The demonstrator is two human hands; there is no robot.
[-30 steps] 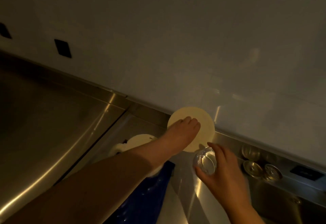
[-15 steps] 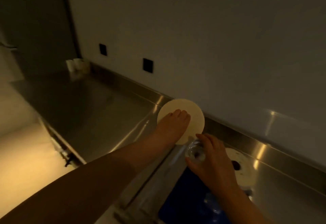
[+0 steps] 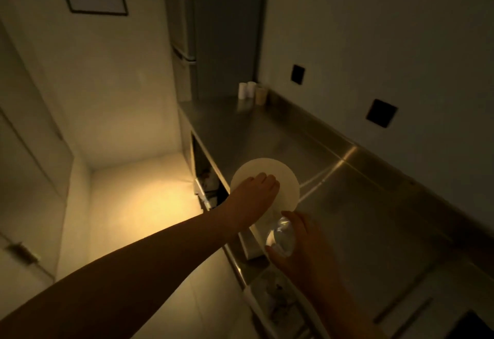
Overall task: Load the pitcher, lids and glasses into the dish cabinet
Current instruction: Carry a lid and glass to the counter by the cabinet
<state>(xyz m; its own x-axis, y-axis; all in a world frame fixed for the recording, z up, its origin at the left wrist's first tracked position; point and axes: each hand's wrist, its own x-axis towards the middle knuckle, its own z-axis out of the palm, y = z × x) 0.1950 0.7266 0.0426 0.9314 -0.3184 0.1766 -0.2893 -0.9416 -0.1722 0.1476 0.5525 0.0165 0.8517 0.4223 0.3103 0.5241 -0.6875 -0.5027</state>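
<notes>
The lid (image 3: 280,178), round and pale, is held above the front edge of the steel surface (image 3: 334,205). The left hand (image 3: 254,194) lies on top of it with the fingers curled over it and grips it. The glass (image 3: 280,235), clear and tilted, is just below the lid, in the right hand (image 3: 299,247); the fingers and thumb wrap around it. At the far end of the surface stand three small cups (image 3: 251,92) near the wall. Two dark square sockets (image 3: 381,117) are on the wall.
</notes>
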